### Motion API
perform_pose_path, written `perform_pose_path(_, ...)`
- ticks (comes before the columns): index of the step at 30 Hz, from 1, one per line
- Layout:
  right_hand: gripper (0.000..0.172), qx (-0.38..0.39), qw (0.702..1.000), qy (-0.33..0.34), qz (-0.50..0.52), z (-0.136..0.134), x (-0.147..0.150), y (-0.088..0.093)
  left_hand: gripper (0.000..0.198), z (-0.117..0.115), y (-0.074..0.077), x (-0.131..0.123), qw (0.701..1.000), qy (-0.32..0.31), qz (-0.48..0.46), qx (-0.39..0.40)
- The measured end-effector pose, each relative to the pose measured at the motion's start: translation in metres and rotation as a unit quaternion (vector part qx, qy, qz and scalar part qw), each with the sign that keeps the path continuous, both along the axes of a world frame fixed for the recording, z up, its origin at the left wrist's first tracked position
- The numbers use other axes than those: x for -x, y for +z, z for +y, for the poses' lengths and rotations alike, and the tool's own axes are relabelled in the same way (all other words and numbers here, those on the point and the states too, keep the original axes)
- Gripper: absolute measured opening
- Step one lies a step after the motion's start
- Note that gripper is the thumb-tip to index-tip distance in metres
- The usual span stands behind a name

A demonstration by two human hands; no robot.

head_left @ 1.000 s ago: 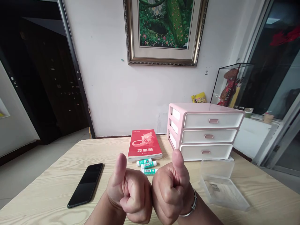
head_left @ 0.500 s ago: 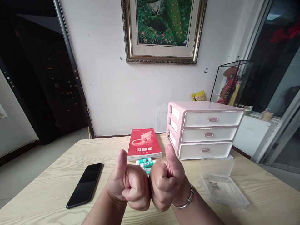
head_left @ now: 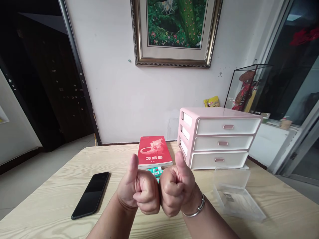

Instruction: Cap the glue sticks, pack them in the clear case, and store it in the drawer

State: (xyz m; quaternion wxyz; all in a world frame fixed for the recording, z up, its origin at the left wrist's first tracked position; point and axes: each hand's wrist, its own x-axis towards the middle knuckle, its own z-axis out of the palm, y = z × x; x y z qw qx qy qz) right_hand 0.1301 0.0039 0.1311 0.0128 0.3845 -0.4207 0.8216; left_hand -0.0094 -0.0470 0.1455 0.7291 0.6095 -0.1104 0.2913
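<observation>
My left hand [head_left: 143, 191] and my right hand [head_left: 176, 189] are held up in front of me, both curled into fists with the thumbs pointing up. Their knuckles meet or nearly meet in the middle. Nothing shows inside either fist. Just behind the hands lie several small green-and-white tubes [head_left: 155, 171], partly hidden by the fists. Beyond them a red book [head_left: 155, 150] with white lettering lies flat. A silver bangle [head_left: 196, 209] circles my right wrist.
A black phone [head_left: 91, 195] lies on the wooden table [head_left: 57, 196] at the left. To the right stands a pink-and-white three-drawer box [head_left: 221, 113], with an open clear plastic case [head_left: 241, 205] in front of it. A framed picture [head_left: 174, 61] hangs on the wall.
Both fists stay together and have risen slightly, the left shifting a little right, so they cover more of the green tubes. The view has moved very slightly.
</observation>
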Motion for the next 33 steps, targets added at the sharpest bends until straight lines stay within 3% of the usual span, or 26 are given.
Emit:
perform_pose_path(7,0.083,-0.015,1.000,-0.002,0.008,0.000,-0.001,0.000,0.073,-0.001,0.000,0.000,1.000,0.001,0.004,-0.015)
perform_pose_path(21,0.088,0.002,0.991,-0.073,-0.116,0.008,-0.005,-0.007,0.075,0.007,-0.004,0.002,1.000,0.013,0.008,0.002)
perform_pose_path(29,0.087,-0.001,0.998,-0.037,-0.055,0.006,-0.003,-0.004,0.074,0.007,-0.005,0.002,1.000,0.010,0.009,0.001)
perform_pose_path(33,0.089,-0.012,0.995,-0.053,-0.087,0.007,-0.004,-0.005,0.074,0.006,-0.005,0.002,1.000,0.009,0.009,-0.001)
